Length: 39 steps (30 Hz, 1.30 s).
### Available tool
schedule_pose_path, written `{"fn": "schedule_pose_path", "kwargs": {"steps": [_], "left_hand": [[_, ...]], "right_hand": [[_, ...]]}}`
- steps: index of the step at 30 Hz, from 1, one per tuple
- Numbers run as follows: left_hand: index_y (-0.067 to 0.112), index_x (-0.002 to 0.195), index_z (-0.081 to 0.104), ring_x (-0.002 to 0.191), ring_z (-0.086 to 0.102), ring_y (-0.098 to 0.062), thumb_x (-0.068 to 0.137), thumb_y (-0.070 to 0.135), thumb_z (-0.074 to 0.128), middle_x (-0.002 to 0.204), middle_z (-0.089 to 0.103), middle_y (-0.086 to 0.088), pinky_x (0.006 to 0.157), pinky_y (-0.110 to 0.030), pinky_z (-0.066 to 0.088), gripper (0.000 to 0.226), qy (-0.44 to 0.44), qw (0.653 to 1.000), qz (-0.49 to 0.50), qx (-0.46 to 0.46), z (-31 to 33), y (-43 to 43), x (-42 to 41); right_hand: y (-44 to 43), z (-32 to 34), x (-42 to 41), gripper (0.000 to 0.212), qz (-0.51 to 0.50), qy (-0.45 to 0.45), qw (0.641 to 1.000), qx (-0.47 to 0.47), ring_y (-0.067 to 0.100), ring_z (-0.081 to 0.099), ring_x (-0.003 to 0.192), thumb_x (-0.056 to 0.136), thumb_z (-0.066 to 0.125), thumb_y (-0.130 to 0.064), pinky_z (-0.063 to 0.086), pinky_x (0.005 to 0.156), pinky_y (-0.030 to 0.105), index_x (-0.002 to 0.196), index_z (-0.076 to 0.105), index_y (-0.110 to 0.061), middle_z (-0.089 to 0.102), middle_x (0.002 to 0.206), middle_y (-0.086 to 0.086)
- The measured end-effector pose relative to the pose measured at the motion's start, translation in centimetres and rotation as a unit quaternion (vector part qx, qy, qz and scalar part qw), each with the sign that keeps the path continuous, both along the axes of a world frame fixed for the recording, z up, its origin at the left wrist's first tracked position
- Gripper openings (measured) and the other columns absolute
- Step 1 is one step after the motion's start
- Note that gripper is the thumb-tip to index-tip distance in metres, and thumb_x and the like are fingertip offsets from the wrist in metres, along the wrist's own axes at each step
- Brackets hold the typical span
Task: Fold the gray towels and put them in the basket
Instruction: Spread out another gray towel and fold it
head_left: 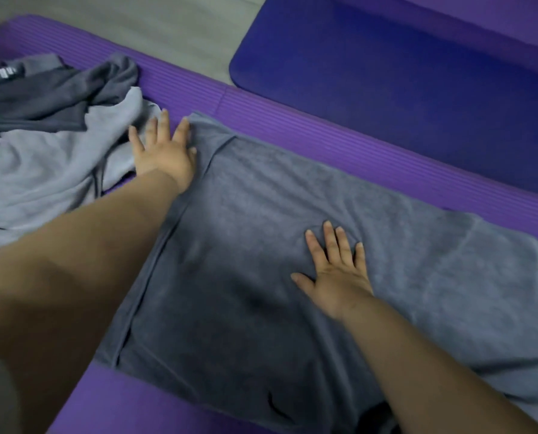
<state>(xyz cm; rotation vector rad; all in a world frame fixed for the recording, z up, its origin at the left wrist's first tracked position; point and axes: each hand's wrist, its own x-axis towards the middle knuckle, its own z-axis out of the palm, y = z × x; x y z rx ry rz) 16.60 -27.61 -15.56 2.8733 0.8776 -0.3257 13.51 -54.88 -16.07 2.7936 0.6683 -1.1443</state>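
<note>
Flat-fingered, holding nothing, the left hand (167,155) and right hand (339,283) press the gray towel (245,230); smoothing outward toward the purple mat (324,145) edges should ease folding.

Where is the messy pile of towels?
In the head view, the messy pile lies at upper left on the purple mat, just beside the left hand.

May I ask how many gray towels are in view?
3: a flat towel spread on the purple mat, a light gray towel crumpled at left, a dark gray towel heaped on it. More may be hidden.
</note>
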Motion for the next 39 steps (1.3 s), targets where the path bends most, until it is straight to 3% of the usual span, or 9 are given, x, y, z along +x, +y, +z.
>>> {"fn": "schedule_pose_path", "kwargs": {"steps": [8,12,15,19,27,32,35,37,39], "left_hand": [[0.012,0.121,0.048,0.112,0.046,-0.032,0.079,0.032,0.04,0.125,0.054,-0.029,0.096,-0.041,0.036,0.047,-0.16,0.963,-0.198,-0.086,-0.9,-6.5,-15.6],[-0.005,0.121,0.054,0.115,0.047,-0.049,0.08,0.033,0.041,0.128,0.047,-0.036,0.096,-0.052,0.039,0.057,-0.134,0.983,0.067,-0.107,-1.2,-5.9,-23.7],[-0.013,0.13,0.039,0.127,0.034,-0.051,0.087,0.015,0.05,0.135,0.036,-0.038,0.106,-0.052,0.028,0.053,-0.113,0.961,0.225,-0.112,-0.7,-4.3,-26.0],[-0.006,0.137,0.03,0.127,0.037,-0.044,0.088,0.009,0.056,0.135,0.041,-0.032,0.106,-0.044,0.027,0.058,-0.108,0.924,0.341,-0.132,0.3,-2.1,-25.9],[0.003,0.131,0.037,0.12,0.045,-0.043,0.087,0.012,0.055,0.127,0.05,-0.031,0.099,-0.044,0.035,0.048,-0.043,0.922,0.349,-0.16,1.9,-0.6,-25.3],[0.008,0.14,0.03,0.13,0.029,-0.04,0.084,0.016,0.057,0.143,0.031,-0.024,0.107,-0.046,0.021,0.063,-0.011,0.973,0.229,-0.032,3.5,-2.8,-24.2],[0.003,0.129,0.049,0.115,0.049,-0.048,0.079,0.019,0.056,0.134,0.045,-0.029,0.097,-0.052,0.038,0.053,-0.026,0.998,-0.04,-0.045,2.9,-7.9,-21.7],[0.003,0.114,0.062,0.095,0.063,-0.046,0.07,0.031,0.048,0.117,0.059,-0.029,0.078,-0.052,0.051,0.054,0.009,0.973,-0.22,-0.077,3.0,-12.4,-19.8],[0.014,0.108,0.065,0.087,0.07,-0.031,0.066,0.039,0.038,0.108,0.068,-0.018,0.067,-0.041,0.056,0.056,0.042,0.919,-0.387,-0.057,4.1,-16.4,-18.0]], "right_hand": [[-1.5,2.8,1.8,0.077,0.046,0.029,0.998,0.028,0.018,-0.01,0.145,0.092,0.044,-0.044,0.002,0.117,0.037,0.147,-0.007,-0.025,-0.018,0.155,0.0],[-5.6,4.5,-1.0,0.071,0.112,-0.047,0.992,0.046,0.021,0.013,0.144,0.091,0.045,-0.04,0.016,0.116,0.035,0.148,0.007,-0.021,0.0,0.157,0.007],[-7.3,4.4,-5.2,0.074,0.188,-0.075,0.979,0.027,0.026,0.057,0.117,0.067,0.044,-0.049,0.047,0.093,0.039,0.133,0.04,-0.015,0.048,0.137,0.013],[-7.8,4.3,-6.6,0.07,0.201,0.047,0.978,-0.009,0.018,-0.009,0.145,0.092,0.038,-0.043,-0.002,0.117,0.033,0.147,-0.001,-0.026,-0.022,0.153,0.002],[-7.5,4.9,-6.4,0.064,0.217,0.055,0.974,-0.026,0.015,-0.006,0.145,0.096,0.037,-0.036,0.002,0.117,0.028,0.147,0.0,-0.027,-0.017,0.155,0.001],[-12.0,6.7,-5.7,0.068,0.187,0.015,0.982,0.002,0.012,0.0,0.145,0.095,0.041,-0.035,0.004,0.115,0.022,0.147,-0.001,-0.026,-0.012,0.156,0.0],[-17.3,7.9,-5.9,0.067,0.111,-0.066,0.991,0.028,0.029,0.044,0.13,0.078,0.053,-0.027,0.034,0.106,0.034,0.141,0.034,-0.012,0.033,0.147,0.018],[-22.8,6.9,-6.6,0.062,0.009,-0.123,0.991,0.047,0.037,0.069,0.087,0.056,0.06,-0.022,0.054,0.071,0.042,0.116,0.061,-0.006,0.067,0.108,0.024],[-27.4,6.4,-8.5,0.05,-0.117,-0.174,0.975,0.075,0.044,0.067,0.084,0.059,0.063,-0.012,0.054,0.07,0.05,0.108,0.064,-0.002,0.067,0.101,0.027]]}}
